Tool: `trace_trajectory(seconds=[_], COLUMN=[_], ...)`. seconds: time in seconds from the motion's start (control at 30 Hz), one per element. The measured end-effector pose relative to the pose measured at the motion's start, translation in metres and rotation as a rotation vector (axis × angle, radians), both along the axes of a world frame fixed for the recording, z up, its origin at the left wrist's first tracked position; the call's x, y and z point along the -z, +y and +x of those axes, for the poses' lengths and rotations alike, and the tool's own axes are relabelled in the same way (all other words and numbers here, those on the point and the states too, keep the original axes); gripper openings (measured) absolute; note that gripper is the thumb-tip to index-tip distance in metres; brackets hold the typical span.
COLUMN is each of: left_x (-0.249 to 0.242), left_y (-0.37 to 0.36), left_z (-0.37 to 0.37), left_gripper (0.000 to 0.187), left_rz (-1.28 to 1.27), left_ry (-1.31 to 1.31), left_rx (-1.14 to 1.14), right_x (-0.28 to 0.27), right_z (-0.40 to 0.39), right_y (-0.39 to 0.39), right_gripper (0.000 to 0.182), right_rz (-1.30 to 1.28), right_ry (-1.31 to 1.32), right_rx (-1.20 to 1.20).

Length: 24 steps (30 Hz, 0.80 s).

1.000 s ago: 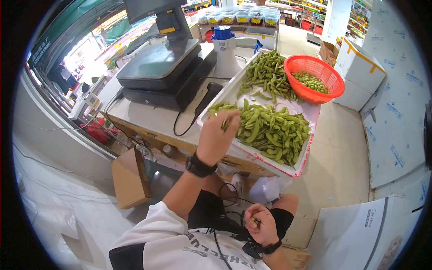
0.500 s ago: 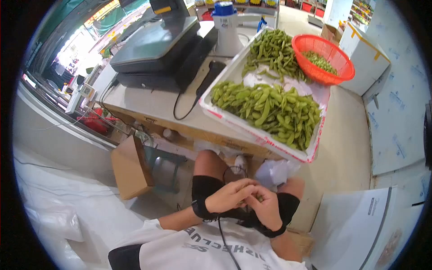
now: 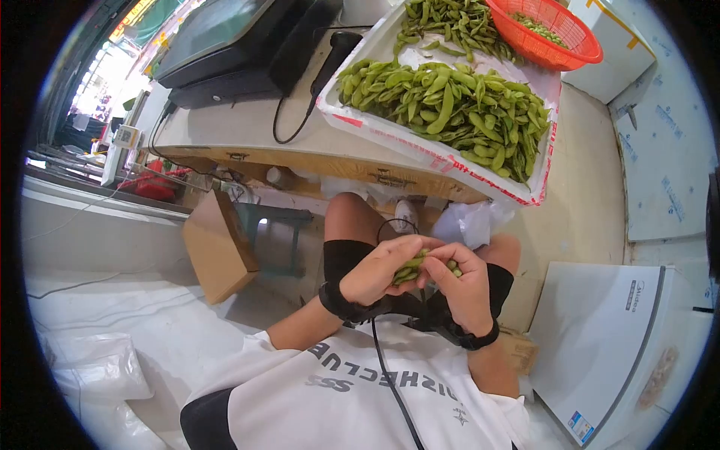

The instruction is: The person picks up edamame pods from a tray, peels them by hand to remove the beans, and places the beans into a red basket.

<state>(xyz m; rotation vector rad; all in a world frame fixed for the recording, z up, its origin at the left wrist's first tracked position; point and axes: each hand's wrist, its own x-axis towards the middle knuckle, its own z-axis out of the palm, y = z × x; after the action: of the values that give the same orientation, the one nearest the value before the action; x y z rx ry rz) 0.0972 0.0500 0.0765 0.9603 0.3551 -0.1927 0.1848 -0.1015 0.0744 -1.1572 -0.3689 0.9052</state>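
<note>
While both hands crowd around one small clutch, slipping beans look like the main risk

Because the left hand (image 3: 373,276) is closed around a bunch of green pods (image 3: 409,271) and the right hand (image 3: 459,279) curls over loose beans (image 3: 453,267), with their fingers together above the lap, little grip seems to be spare. A hard pinch could shoot a bean sideways; a slackened right palm could spill several onto the shorts or the floor. Pods could also slide from the left hand if its fingers opened to help.

On the counter (image 3: 225,133), the white tray (image 3: 439,154) holds a heap of pods (image 3: 450,105) close to its near rim, so a sleeve or knuckle brushing there might drag some over. The red basket (image 3: 559,58), with shelled beans (image 3: 538,30) inside, sits at the tray's far right side; an off-centre knock could tip it. What supports its base cannot be seen.
</note>
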Motion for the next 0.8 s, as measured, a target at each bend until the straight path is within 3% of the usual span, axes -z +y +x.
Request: trace_trajectory(seconds=[0.07,0.2,0.23,0.33,0.43,0.53,0.63,0.8], left_x=[-0.001,0.001,0.000,0.015,0.012,0.015,0.011,0.007], left_y=[0.003,0.005,0.005,0.005,0.011,0.016,0.011,0.001], left_z=[0.000,-0.001,-0.002,-0.007,-0.008,-0.007,-0.007,-0.003], left_gripper=[0.047,0.040,0.038,0.037,0.036,0.031,0.020,0.015], left_rz=[-0.034,-0.258,-0.260,-0.293,-0.326,-0.545,-0.514,-0.001], left_ry=[0.000,0.091,0.090,-0.059,0.070,0.065,0.073,-0.021], left_rx=[-0.026,-0.123,-0.135,-0.080,0.053,0.104,0.010,-0.190], right_x=[0.009,0.001,0.003,0.004,0.006,0.008,0.001,0.007], right_z=[0.001,0.002,0.002,0.007,0.011,0.013,0.010,-0.001], right_y=[0.000,-0.005,-0.005,-0.009,-0.013,-0.015,-0.010,-0.004], right_gripper=[0.011,0.011,0.010,0.010,0.010,0.013,0.013,0.012], right_rz=[-0.006,-0.069,0.015,0.092,0.048,0.047,0.016,-0.081], right_ry=[-0.075,0.045,0.131,0.132,0.063,0.004,0.057,0.002], right_rx=[0.020,0.112,0.132,0.141,0.101,0.110,0.208,0.137])
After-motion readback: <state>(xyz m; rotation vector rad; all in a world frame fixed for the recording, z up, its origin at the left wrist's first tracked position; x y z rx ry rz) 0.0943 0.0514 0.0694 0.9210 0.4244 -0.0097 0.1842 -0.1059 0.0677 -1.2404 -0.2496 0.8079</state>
